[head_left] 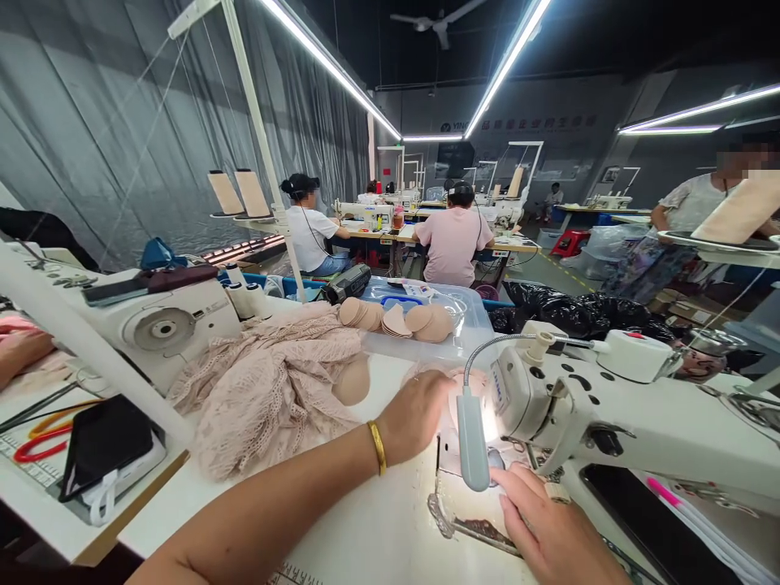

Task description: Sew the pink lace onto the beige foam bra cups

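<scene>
My left hand [418,418], with a gold bracelet [377,448] on the wrist, reaches to the beige fabric piece [458,400] beside the sewing machine's head. Its fingers bend closed at the edge of that piece; their tips are partly hidden. My right hand [545,524] rests on the machine bed, fingers stretched out and apart, a fingertip by a small grey round part [496,460]. In front of the needle area hangs a lit gooseneck lamp [474,443], hiding part of it. The white sewing machine [585,390] stands at the right.
Left of my arm lies a heap of beige lace [274,390]. Rounded beige pads [396,319] are stacked on a clear plastic box [469,345]. A black phone [646,520] lies at the right, another dark device [106,443] at the left. People work at machines beyond.
</scene>
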